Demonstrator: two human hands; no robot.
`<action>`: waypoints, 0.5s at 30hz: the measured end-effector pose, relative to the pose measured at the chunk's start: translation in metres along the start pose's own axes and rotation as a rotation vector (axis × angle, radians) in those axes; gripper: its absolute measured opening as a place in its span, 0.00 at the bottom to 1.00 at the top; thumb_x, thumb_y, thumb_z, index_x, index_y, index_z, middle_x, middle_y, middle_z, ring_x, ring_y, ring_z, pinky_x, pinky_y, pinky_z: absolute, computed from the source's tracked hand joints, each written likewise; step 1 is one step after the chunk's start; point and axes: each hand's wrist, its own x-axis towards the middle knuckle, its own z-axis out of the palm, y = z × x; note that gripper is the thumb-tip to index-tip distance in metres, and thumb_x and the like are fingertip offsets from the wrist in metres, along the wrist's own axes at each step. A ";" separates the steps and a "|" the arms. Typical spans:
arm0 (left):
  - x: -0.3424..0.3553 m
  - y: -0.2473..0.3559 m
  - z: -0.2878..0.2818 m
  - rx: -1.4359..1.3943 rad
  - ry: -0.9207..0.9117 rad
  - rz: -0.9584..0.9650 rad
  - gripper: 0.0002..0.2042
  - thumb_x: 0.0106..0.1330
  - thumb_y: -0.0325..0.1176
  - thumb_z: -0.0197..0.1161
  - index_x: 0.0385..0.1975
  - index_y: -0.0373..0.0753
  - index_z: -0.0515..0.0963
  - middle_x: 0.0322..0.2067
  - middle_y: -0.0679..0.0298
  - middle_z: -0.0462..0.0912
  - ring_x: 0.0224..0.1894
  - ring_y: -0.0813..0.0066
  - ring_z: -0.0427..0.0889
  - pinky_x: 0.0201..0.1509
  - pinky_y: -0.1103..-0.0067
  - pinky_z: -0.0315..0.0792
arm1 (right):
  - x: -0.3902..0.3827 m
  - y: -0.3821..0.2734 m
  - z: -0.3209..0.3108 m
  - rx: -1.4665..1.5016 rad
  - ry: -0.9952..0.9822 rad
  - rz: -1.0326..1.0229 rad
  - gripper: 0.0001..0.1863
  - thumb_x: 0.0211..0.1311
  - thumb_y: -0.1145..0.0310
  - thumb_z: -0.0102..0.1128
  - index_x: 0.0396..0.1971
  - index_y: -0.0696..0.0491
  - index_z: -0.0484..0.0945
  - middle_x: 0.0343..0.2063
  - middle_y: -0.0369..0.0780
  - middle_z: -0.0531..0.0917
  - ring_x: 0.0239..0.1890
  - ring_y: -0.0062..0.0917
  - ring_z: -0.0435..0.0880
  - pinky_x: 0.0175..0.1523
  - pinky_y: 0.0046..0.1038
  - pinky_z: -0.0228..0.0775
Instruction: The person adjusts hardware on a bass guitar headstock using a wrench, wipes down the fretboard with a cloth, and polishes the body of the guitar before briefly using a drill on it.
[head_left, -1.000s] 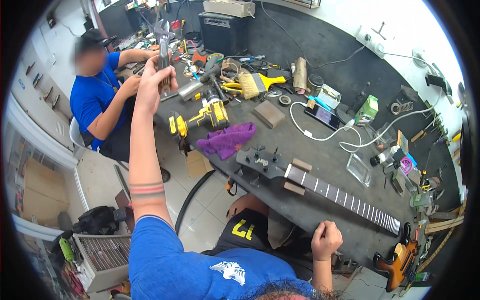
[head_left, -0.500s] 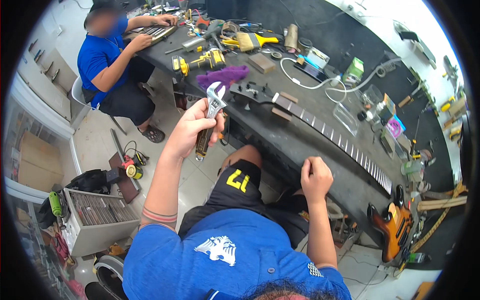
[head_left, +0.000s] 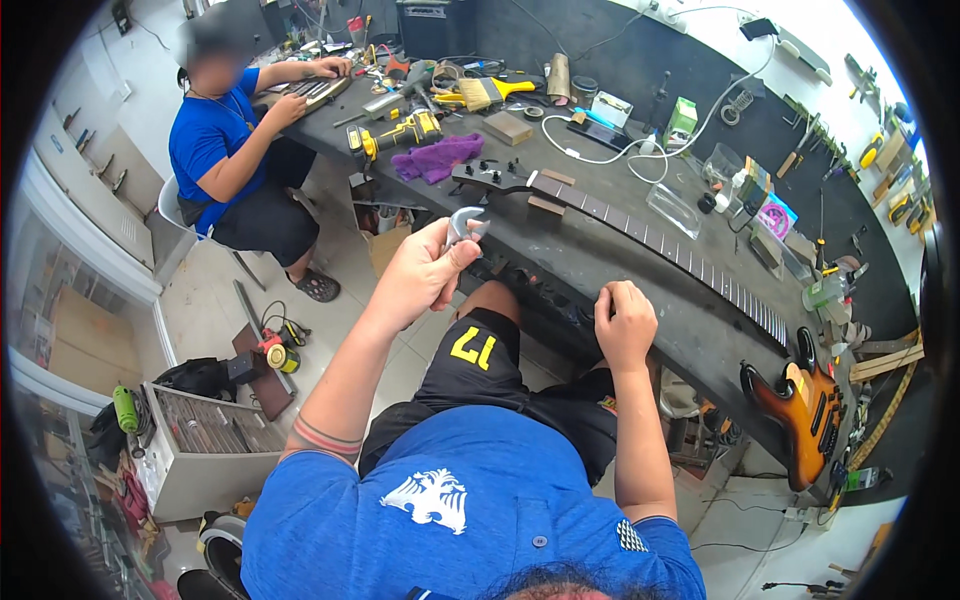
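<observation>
The bare left hand [head_left: 425, 272] grips a silver metal adjustable wrench [head_left: 461, 226] before the dark grey workbench [head_left: 590, 268]. The bare right hand [head_left: 627, 322] curls loosely near the bench's front edge. Beyond them lies a long dark guitar neck [head_left: 660, 241] with pale frets, near a crumpled purple cloth [head_left: 437, 159] and a yellow-and-black cordless drill [head_left: 405, 133].

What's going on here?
A person in a blue shirt holds a metal wrench up in the left hand, over their lap. The right hand is loosely curled by the near edge of the bench, with nothing visible in it. A guitar neck lies on the bench, touched by neither hand, and a sunburst guitar body is at the right. At the left, a seated co-worker has both hands at a flat piece.
</observation>
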 end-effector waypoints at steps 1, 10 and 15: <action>-0.001 -0.002 0.001 0.008 -0.006 0.007 0.24 0.82 0.50 0.69 0.63 0.37 0.80 0.25 0.75 0.77 0.17 0.89 0.70 0.21 0.84 0.65 | 0.000 0.001 0.001 0.002 0.002 -0.001 0.04 0.68 0.72 0.67 0.33 0.51 0.82 0.31 0.39 0.84 0.34 0.39 0.86 0.42 0.42 0.76; 0.018 -0.009 -0.036 0.019 -0.165 -0.059 0.16 0.87 0.44 0.61 0.59 0.37 0.75 0.22 0.69 0.80 0.19 0.85 0.78 0.24 0.84 0.74 | 0.055 -0.015 -0.013 0.183 -0.076 -0.012 0.04 0.68 0.73 0.69 0.35 0.52 0.82 0.26 0.37 0.84 0.26 0.33 0.83 0.40 0.37 0.73; 0.090 0.028 -0.057 0.406 -0.203 -0.117 0.19 0.84 0.52 0.64 0.49 0.40 0.77 0.19 0.72 0.77 0.18 0.87 0.77 0.19 0.84 0.71 | 0.137 -0.012 0.017 0.188 -0.242 -0.161 0.13 0.69 0.69 0.71 0.50 0.53 0.81 0.48 0.41 0.85 0.50 0.38 0.84 0.55 0.41 0.73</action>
